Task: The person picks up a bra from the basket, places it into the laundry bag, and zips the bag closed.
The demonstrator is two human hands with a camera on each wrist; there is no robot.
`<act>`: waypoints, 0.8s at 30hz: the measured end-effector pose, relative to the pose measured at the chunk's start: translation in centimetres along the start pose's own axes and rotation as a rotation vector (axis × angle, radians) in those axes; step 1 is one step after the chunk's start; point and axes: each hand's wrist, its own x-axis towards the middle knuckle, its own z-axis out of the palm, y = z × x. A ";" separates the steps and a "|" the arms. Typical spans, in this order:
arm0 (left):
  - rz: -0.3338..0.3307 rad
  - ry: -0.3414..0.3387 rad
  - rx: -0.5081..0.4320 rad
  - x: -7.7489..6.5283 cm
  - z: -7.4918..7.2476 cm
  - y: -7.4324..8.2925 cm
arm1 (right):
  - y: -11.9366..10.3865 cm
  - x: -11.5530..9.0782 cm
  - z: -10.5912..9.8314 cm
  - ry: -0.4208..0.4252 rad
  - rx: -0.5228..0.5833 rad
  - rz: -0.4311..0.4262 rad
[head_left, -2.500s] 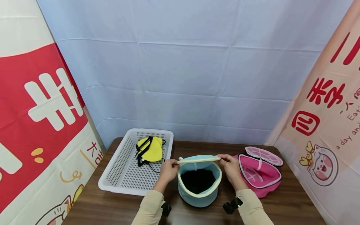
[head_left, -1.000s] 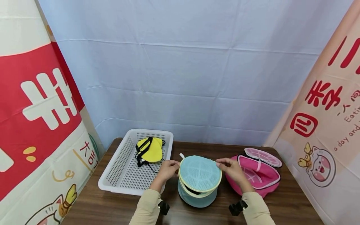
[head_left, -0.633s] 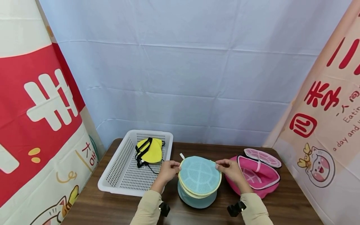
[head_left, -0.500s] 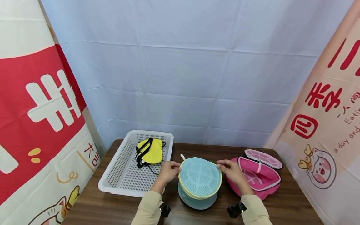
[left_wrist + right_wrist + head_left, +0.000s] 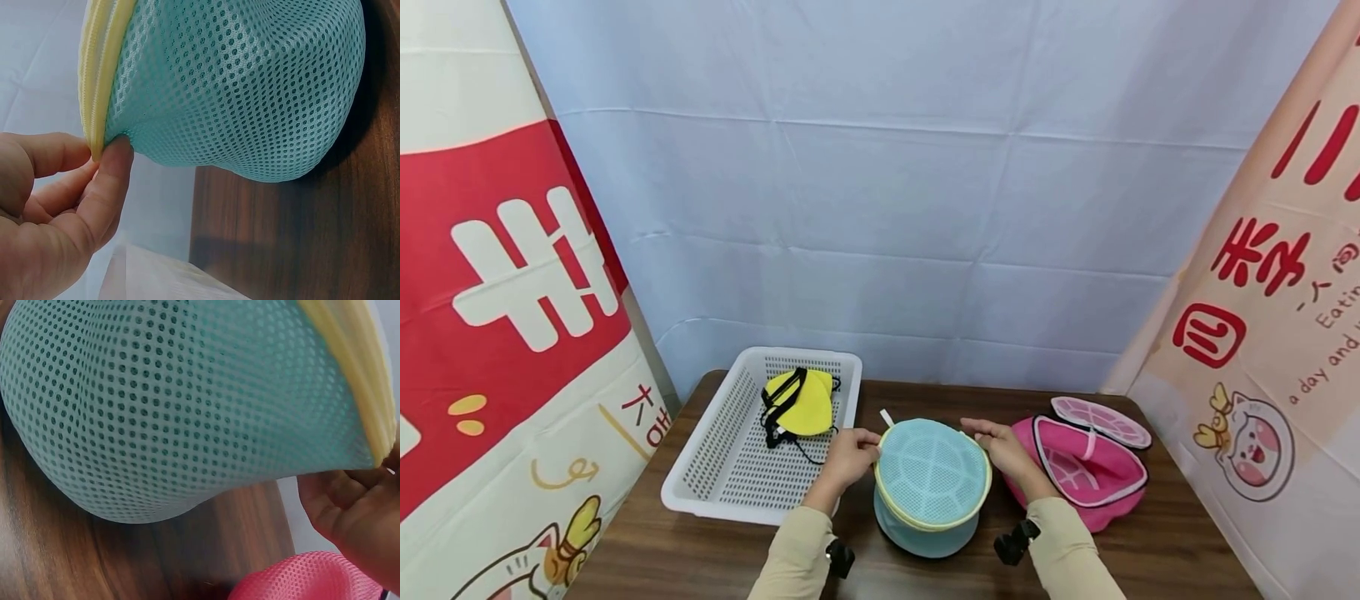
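A light blue mesh laundry bag (image 5: 932, 479) with a yellow zip edge stands on the table between both hands. Its round lid lies over the top, hiding the inside. At the left end of the zip edge, my left hand (image 5: 848, 457) pinches the rim; the left wrist view shows thumb and finger meeting on the yellow zip tape (image 5: 103, 81). My right hand (image 5: 1006, 450) is at the bag's back right rim. In the right wrist view its fingers curl at the end of the yellow edge, partly hidden behind the mesh.
On the left a white plastic basket (image 5: 700, 492) holds a yellow cloth item (image 5: 812, 408) with black straps. A pink mesh bag (image 5: 1123, 504) lies unzipped at the right, its lid folded back, close to my right forearm. The brown wooden table (image 5: 647, 550) meets a hanging pale cloth (image 5: 880, 208) behind.
The raised lid has come down over the bag, covering the black contents seen earlier. My right hand has since shifted slightly left and back along the rim. The left hand keeps its pinch.
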 end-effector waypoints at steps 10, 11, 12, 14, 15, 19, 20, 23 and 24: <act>-0.028 0.011 0.024 0.3 -0.1 -0.2 | 0.2 0.3 -0.2 -0.031 0.003 -0.032; -0.027 0.014 0.025 0.3 -0.1 -0.2 | 0.2 0.3 -0.2 -0.029 -0.014 -0.043; -0.025 0.016 0.029 0.4 -0.2 -0.2 | 0.2 0.2 -0.3 -0.021 -0.032 -0.051; -0.027 0.020 0.029 0.3 -0.1 -0.2 | 0.3 0.3 -0.3 0.011 -0.083 -0.054; -0.026 0.020 0.028 0.3 -0.1 -0.2 | 0.4 0.3 -0.3 0.032 -0.112 -0.056; -0.026 0.032 0.036 0.2 -0.1 -0.2 | 0.3 0.4 0.0 0.116 -0.300 -0.106; -0.027 0.033 0.037 0.2 -0.1 -0.1 | 0.3 0.4 0.0 0.131 -0.360 -0.129; -0.026 0.028 0.031 0.1 0.0 0.0 | 0.0 0.3 0.1 0.162 -0.521 -0.167; -0.024 0.024 0.026 0.1 0.0 0.1 | -0.1 0.3 0.2 0.164 -0.567 -0.173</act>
